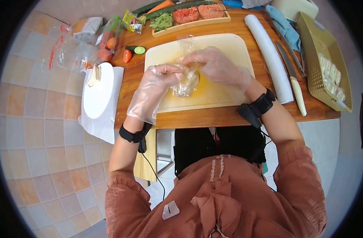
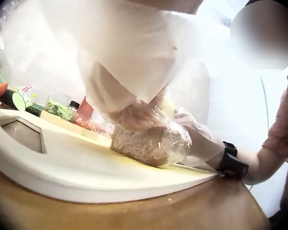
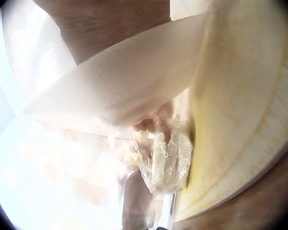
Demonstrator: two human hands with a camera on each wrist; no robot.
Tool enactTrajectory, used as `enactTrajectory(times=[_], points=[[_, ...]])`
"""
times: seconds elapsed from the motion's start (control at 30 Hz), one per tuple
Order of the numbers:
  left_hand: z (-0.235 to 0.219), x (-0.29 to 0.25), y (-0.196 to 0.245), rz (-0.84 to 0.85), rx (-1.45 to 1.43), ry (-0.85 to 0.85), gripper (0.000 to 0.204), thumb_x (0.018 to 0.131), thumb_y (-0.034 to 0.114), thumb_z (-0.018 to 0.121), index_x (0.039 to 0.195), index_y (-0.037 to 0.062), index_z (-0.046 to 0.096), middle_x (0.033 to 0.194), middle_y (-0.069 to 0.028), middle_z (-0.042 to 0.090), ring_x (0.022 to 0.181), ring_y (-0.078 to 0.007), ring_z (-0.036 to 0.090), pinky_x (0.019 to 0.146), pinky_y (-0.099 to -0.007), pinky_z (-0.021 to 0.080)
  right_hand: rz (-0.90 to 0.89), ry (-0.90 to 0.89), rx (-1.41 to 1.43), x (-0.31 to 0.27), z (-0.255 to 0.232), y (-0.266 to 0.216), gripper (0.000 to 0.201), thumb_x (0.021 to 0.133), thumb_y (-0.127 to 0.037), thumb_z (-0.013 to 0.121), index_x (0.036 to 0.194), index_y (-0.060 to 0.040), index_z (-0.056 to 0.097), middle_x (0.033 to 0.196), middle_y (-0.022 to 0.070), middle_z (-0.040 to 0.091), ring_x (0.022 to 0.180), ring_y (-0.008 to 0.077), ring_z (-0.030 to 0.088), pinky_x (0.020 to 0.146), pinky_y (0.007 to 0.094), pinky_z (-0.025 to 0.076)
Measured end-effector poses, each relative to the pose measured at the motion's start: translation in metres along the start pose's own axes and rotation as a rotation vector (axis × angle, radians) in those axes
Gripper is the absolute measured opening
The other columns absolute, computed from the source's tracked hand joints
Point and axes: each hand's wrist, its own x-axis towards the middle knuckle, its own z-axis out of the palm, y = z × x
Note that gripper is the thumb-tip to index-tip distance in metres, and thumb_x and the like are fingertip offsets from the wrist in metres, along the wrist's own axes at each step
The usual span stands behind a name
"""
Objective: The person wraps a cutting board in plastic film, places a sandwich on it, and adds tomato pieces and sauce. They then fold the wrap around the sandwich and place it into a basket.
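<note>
A sandwich (image 1: 186, 88) wrapped in clear cling film sits on the cream cutting board (image 1: 229, 43), near its middle. Both hands wear loose see-through plastic gloves. From the left side my left hand (image 1: 159, 79) pinches the film at the sandwich's upper edge. My right hand (image 1: 215, 65) grips film at its far right corner, and a loose flap of film sticks up beyond the fingers. In the left wrist view the brown bread side of the sandwich (image 2: 139, 143) shows through the film. Crumpled film covers the sandwich (image 3: 168, 165) in the right wrist view, where glove plastic hides most fingers.
At the right lie a cling film roll (image 1: 268, 59), a knife (image 1: 294, 81) and a basket (image 1: 315, 85) with wrapped packets. Behind the board stands a wooden tray (image 1: 193, 24) of shredded vegetables. Cut cucumber (image 1: 140, 50), tomato (image 1: 127, 56) and a white oval plate (image 1: 98, 99) are left.
</note>
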Motion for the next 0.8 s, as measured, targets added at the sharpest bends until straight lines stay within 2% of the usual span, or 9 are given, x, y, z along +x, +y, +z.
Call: enactTrajectory(times=[0.07,0.2,0.27,0.37,0.5,0.6,0.67,0.8], points=[[0.001,0.005,-0.006,-0.017,-0.096,0.017,0.014,0.093,0.009,0.073,0.101,-0.0022,0.074,0.092,-0.0039,0.072,0.087,-0.0088,0.063,0.082,-0.0252,0.051,0.047,0.030,0.122,0.001,0.001,0.003,0.025,0.090,-0.009,0.057,0.108,-0.0036,0.073,0.101,0.0189,0.073,0.094,0.0384,0.067,0.089,0.0448,0.052],[-0.001,0.012,-0.010,-0.067,-0.105,0.009,0.011,0.092,0.009,0.073,0.098,-0.0005,0.073,0.089,-0.0033,0.071,0.083,-0.0091,0.063,0.078,-0.0254,0.051,0.091,0.053,0.207,0.002,0.001,0.004,0.024,0.092,-0.015,0.061,0.109,-0.0031,0.073,0.101,0.0192,0.073,0.093,0.0373,0.068,0.087,0.0427,0.054],[0.000,0.014,-0.010,-0.081,-0.126,0.018,0.012,0.091,0.009,0.073,0.098,-0.0006,0.072,0.087,-0.0030,0.070,0.080,-0.0096,0.063,0.075,-0.0257,0.051,0.207,0.138,0.329,0.002,0.001,-0.003,0.025,0.093,-0.020,0.065,0.108,-0.0026,0.073,0.101,0.0198,0.073,0.092,0.0347,0.069,0.084,0.0400,0.054],[0.004,0.011,0.000,-0.128,-0.140,0.044,0.006,0.089,0.007,0.072,0.092,0.0040,0.069,0.083,0.0008,0.066,0.078,-0.0074,0.060,0.075,-0.0247,0.048,0.242,0.163,0.178,0.006,-0.009,-0.012,0.025,0.093,-0.024,0.068,0.106,-0.0023,0.074,0.099,0.0184,0.074,0.089,0.0314,0.069,0.082,0.0377,0.054],[0.006,0.011,0.003,-0.124,-0.117,0.041,0.005,0.089,0.007,0.071,0.092,0.0043,0.067,0.081,0.0004,0.065,0.076,-0.0078,0.060,0.073,-0.0245,0.048,0.333,0.073,0.274,0.007,-0.014,-0.015,0.025,0.093,-0.025,0.069,0.103,-0.0023,0.076,0.095,0.0163,0.075,0.086,0.0307,0.069,0.080,0.0369,0.054],[0.006,0.013,-0.002,-0.113,-0.126,0.049,0.005,0.090,0.007,0.070,0.091,0.0040,0.067,0.080,0.0001,0.065,0.075,-0.0081,0.060,0.072,-0.0247,0.048,0.284,0.065,0.242,0.003,-0.010,-0.010,0.024,0.092,-0.024,0.071,0.100,-0.0017,0.076,0.090,0.0139,0.075,0.081,0.0263,0.069,0.077,0.0353,0.054],[0.005,0.014,-0.002,-0.104,-0.100,0.039,0.006,0.089,0.008,0.070,0.091,0.0039,0.066,0.080,-0.0001,0.065,0.074,-0.0084,0.060,0.071,-0.0250,0.048,0.418,-0.042,0.469,0.002,-0.011,-0.010,0.022,0.092,-0.014,0.074,0.106,0.0028,0.073,0.093,0.0064,0.072,0.087,0.0103,0.064,0.080,0.0280,0.052],[0.004,0.015,-0.002,-0.105,-0.111,0.020,0.007,0.089,0.008,0.070,0.090,0.0029,0.066,0.080,-0.0007,0.066,0.074,-0.0086,0.061,0.070,-0.0248,0.047,0.473,-0.085,0.585,0.000,-0.010,-0.007,0.019,0.091,-0.012,0.074,0.101,0.0030,0.072,0.091,0.0034,0.071,0.084,0.0080,0.063,0.077,0.0255,0.051]])
